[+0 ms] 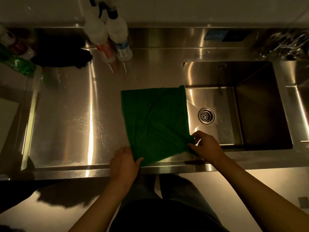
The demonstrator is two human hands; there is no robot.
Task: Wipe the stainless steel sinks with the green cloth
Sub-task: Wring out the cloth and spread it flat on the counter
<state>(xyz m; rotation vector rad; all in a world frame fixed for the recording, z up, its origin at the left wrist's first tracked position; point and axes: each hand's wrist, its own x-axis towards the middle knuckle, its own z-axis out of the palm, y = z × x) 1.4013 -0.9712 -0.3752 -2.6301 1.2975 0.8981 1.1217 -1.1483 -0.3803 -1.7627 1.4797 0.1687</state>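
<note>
A green cloth (154, 121) lies spread flat on the stainless steel counter, its right edge hanging slightly over the rim of the sink (260, 104). My left hand (124, 162) pinches the cloth's near left corner at the counter's front edge. My right hand (206, 144) pinches the near right corner, just at the sink's front left rim. The sink basin holds nothing but a round drain strainer (206, 115).
Two white spray bottles (108, 34) stand at the back of the counter (70, 114). A black cloth (66, 54) and green and red items (15, 52) sit at the back left. Shiny clutter (287, 46) fills the back right. Water droplets speckle the counter.
</note>
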